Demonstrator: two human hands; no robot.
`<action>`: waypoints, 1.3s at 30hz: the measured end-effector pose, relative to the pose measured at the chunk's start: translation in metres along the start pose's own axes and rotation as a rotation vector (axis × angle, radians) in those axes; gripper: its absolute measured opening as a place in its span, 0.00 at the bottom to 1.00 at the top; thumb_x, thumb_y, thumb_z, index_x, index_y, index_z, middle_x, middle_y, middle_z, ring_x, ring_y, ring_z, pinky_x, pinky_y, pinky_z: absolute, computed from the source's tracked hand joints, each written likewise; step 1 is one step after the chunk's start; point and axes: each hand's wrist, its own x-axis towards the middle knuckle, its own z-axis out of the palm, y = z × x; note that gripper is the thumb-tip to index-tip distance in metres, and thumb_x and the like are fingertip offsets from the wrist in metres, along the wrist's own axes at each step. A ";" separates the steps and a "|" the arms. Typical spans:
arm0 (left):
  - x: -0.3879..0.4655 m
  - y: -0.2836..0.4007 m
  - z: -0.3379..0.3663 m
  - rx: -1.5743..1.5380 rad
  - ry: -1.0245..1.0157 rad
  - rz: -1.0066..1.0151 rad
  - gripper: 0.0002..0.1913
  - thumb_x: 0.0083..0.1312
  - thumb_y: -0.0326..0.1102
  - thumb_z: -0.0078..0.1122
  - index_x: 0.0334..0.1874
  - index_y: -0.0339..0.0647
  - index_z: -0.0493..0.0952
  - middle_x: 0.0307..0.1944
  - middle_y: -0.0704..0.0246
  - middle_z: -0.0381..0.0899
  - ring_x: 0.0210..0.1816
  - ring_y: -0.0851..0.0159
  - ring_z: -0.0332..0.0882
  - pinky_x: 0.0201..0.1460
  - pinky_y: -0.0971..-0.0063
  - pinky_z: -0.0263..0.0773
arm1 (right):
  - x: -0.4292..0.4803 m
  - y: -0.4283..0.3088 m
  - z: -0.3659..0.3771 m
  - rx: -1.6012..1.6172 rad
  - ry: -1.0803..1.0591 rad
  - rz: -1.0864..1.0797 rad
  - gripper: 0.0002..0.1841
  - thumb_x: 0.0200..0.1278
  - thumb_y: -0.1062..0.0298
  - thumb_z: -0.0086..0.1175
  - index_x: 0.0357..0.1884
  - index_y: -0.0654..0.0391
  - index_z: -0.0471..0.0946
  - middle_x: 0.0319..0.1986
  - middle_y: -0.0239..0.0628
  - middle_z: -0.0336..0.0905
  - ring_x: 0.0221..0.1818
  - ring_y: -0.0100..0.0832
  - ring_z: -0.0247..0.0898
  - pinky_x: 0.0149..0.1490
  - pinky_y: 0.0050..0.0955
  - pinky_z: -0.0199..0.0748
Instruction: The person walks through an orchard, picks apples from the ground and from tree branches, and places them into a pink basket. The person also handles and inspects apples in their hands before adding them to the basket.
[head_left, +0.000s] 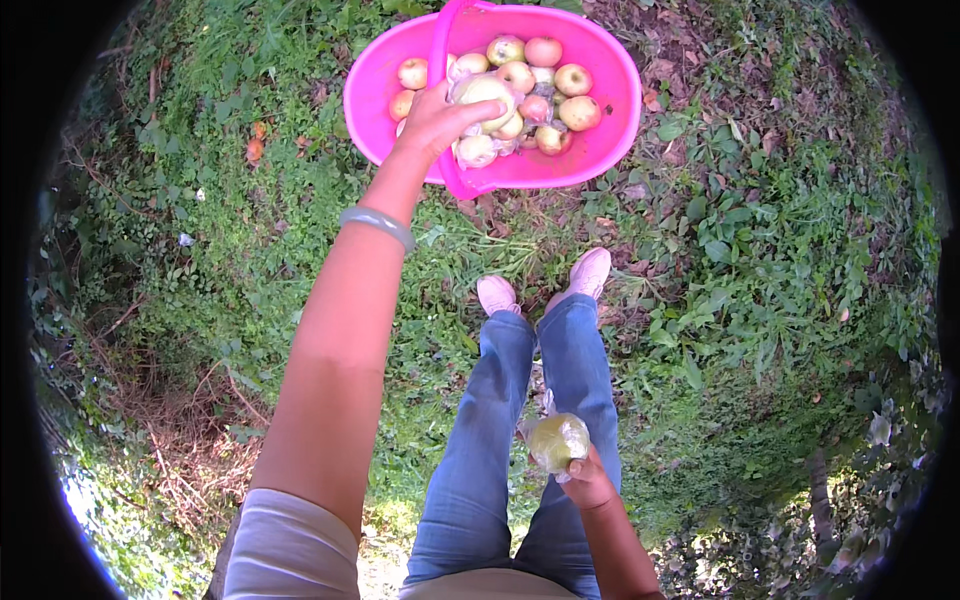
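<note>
My left hand reaches under the handle of a pink plastic basket and grips a pale green apple in a clear plastic bag. Whether that apple rests on the fruit beneath cannot be told. Around it in the basket lie several apples, some bare and reddish yellow, others in clear film. Close to my thighs, my right hand holds a green apple wrapped in a clear plastic bag. The bag's loose end points up toward my shoes. Some of my right fingers are hidden behind this apple.
The basket's arched handle crosses over its left half. My pink shoes stand on weedy ground just below the basket. Orange-red fallen fruit lies at the left. Dry twigs cover the lower left.
</note>
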 end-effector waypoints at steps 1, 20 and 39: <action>0.010 -0.009 -0.002 0.087 0.036 0.000 0.36 0.45 0.50 0.77 0.56 0.36 0.79 0.50 0.61 0.83 0.52 0.62 0.81 0.58 0.69 0.75 | 0.004 -0.001 0.000 0.011 -0.002 0.000 0.51 0.42 0.50 0.71 0.68 0.63 0.62 0.56 0.39 0.73 0.59 0.35 0.69 0.64 0.35 0.64; 0.064 0.018 -0.015 0.310 -0.077 -0.188 0.38 0.44 0.53 0.76 0.58 0.43 0.79 0.53 0.57 0.79 0.54 0.56 0.80 0.54 0.69 0.79 | 0.033 -0.048 0.039 0.114 0.023 -0.170 0.47 0.42 0.53 0.69 0.66 0.64 0.64 0.55 0.41 0.74 0.57 0.37 0.72 0.61 0.35 0.69; 0.005 -0.009 -0.041 -0.495 -0.355 -0.199 0.35 0.51 0.41 0.73 0.62 0.37 0.73 0.54 0.61 0.76 0.58 0.63 0.75 0.62 0.69 0.71 | 0.169 -0.056 0.209 0.530 0.225 -0.514 0.30 0.57 0.60 0.66 0.60 0.59 0.70 0.50 0.47 0.79 0.39 0.35 0.79 0.42 0.30 0.80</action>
